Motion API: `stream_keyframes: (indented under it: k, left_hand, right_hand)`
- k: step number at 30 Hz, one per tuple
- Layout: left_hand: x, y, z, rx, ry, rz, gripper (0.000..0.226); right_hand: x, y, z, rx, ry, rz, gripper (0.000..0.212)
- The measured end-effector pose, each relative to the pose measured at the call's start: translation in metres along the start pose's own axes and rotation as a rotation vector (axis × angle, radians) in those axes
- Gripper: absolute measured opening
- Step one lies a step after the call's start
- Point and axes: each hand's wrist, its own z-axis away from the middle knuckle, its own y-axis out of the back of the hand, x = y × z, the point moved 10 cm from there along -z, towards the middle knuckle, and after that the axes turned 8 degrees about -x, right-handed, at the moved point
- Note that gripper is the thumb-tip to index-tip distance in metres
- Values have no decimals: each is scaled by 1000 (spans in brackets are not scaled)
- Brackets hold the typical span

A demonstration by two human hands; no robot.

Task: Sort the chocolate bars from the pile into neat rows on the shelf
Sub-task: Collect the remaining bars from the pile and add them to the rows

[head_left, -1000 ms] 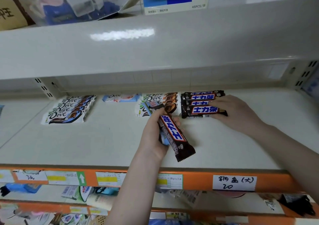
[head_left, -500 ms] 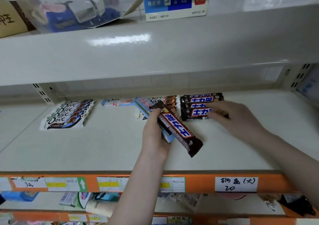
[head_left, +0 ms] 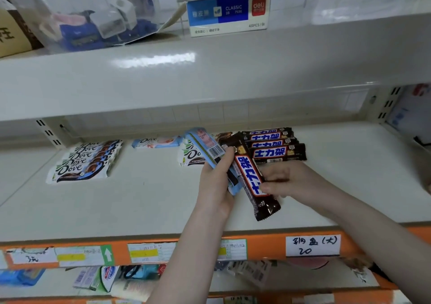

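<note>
My left hand (head_left: pixel 215 182) grips two bars over the white shelf (head_left: pixel 149 201): a light blue bar (head_left: pixel 205 145) turned barcode side up and a dark brown Snickers bar (head_left: pixel 250 177) lying diagonally. My right hand (head_left: pixel 289 180) pinches the lower part of that Snickers bar. Behind them a row of Snickers bars (head_left: pixel 275 145) lies at the back of the shelf. A stack of white Dove bars (head_left: pixel 86 161) sits at the left. One pale blue Dove bar (head_left: pixel 156 142) lies at the back, and more white Dove bars (head_left: pixel 190 158) are partly hidden by my left hand.
An upper shelf (head_left: pixel 210 70) overhangs closely, carrying a clear plastic bag (head_left: pixel 88 16) and a blue eraser box (head_left: pixel 228 12). The orange front rail (head_left: pixel 265 247) bears paper labels. Lower shelves (head_left: pixel 116 278) hold assorted packets.
My right hand left the Snickers row and came back to pinch the held Snickers bar. My left hand lifted its two bars slightly up and to the right.
</note>
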Motion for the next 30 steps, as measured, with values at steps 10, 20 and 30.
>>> stream_keyframes:
  k: [10, 20, 30]
  left_hand:
    - [-15, 0, 6, -87, 108, -271, 42]
    - [8, 7, 7, -49, 49, -319, 20]
    - [-10, 14, 5, 4, 139, -260, 15]
  right_hand:
    - [11, 22, 2, 192, 3, -331, 15]
    - [11, 61, 15, 260, 31, -291, 29]
    - [-8, 49, 18, 110, 145, 618, 47]
